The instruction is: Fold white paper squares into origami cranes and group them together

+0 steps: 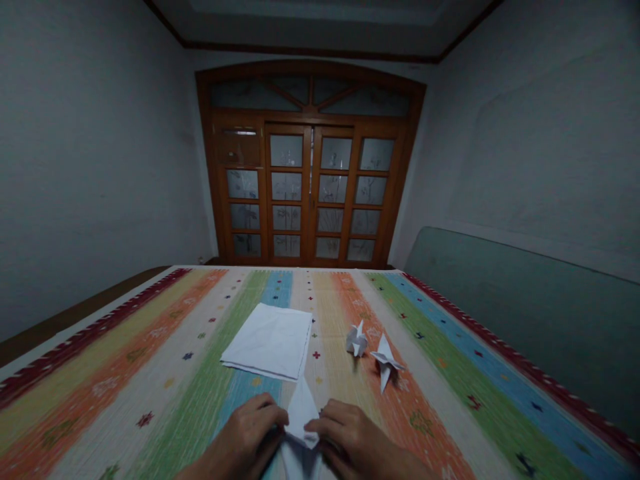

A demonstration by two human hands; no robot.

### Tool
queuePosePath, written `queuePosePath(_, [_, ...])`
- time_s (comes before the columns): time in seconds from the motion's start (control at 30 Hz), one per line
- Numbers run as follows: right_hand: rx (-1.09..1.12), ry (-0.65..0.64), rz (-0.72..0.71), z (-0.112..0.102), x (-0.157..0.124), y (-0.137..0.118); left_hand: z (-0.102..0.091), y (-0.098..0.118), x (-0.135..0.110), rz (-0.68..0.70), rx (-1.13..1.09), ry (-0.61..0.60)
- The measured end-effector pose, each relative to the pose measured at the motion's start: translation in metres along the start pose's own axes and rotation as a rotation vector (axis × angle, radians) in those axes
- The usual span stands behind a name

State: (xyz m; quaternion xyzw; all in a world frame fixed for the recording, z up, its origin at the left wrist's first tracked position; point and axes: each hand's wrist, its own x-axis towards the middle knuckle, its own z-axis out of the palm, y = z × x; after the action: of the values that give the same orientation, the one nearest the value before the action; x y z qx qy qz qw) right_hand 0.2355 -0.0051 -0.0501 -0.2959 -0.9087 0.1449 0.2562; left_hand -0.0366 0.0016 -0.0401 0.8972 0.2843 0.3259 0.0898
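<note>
Head view: striped mat fills the lower frame.
left hand: bottom centre, fingertips pinching the folded paper at its left edge.
sheets: flat stack above, likely kept within reach.
folded paper: between both hands, point aimed away, low on the mat.
right hand: pinching the right edge, seemingly steadying it.
paper figure: right of centre, clear of the hands; second figure just beside.

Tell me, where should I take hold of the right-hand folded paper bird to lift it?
Probably pinch the paper bird by its raised middle point, coming straight down from above. Its thin wings spread out low over the striped mat, so a sideways grab would likely crush them. The other bird stands close on its left.
</note>
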Motion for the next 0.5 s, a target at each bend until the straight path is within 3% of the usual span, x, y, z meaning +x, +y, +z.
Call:
queuePosePath(0.13, [0.106,0.065,0.265,0.002,-0.005,-0.004,0.004,-0.002,-0.002,-0.113,-0.034,-0.008])
queuePosePath(0.2, [0.111,0.087,0.332,0.004,-0.006,-0.002,0.004,-0.002,-0.002,-0.121,-0.034,-0.043])
queuePosePath(0.5, [-0.023,0.048,0.096,0.007,0.004,0.001,-0.004,0.006,0.008,-0.147,-0.06,-0.169])
